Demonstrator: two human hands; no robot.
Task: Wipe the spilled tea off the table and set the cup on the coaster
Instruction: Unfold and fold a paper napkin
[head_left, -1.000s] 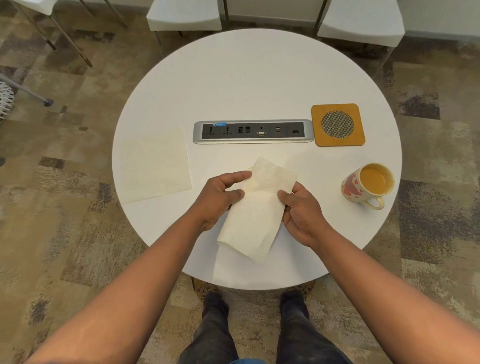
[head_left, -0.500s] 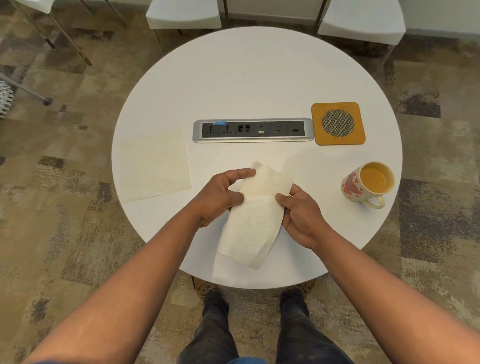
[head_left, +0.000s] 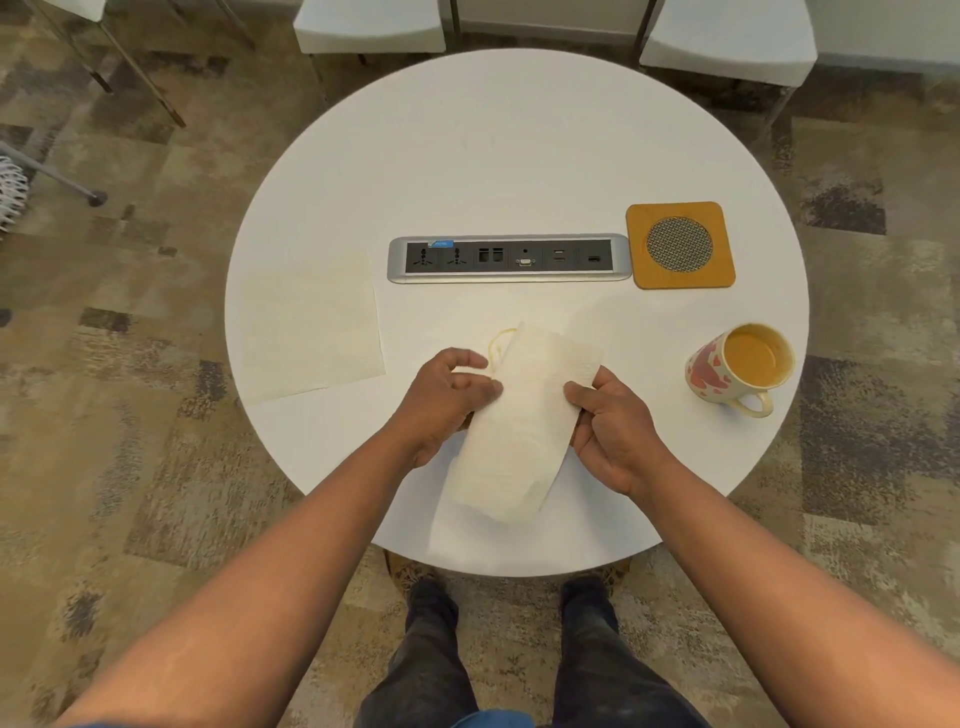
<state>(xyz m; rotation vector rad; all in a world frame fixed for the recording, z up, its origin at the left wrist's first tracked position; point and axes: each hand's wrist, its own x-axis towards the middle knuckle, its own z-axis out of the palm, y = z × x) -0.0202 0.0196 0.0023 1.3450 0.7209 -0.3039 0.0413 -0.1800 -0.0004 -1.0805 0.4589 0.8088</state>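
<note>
Standing at the near edge of a round white surface (head_left: 519, 145), the person holds a paper towel (head_left: 519, 426) between both hands; the left hand (head_left: 441, 405) pinches its left edge with curled fingers, and the right hand (head_left: 613, 431) grips its right edge, thumb on top; the towel hangs curved above the near part of the surface. A thin yellowish ring of tea (head_left: 496, 343) shows just beyond the left hand, partly hidden by the towel's far corner. The cup (head_left: 737, 369), pink-patterned and holding tea, stands near the right edge, handle toward the person, well apart from the hands. The coaster (head_left: 680, 244), orange with a mesh centre, lies beyond the cup and just beside the right end of a socket strip (head_left: 509, 258) set across the middle. A second towel (head_left: 306, 327) lies flat at the left side. Two white chairs (head_left: 727, 36) stand past the far edge; patterned carpet (head_left: 130, 415) surrounds; the person's shoes (head_left: 431, 592) show below the near rim.
</note>
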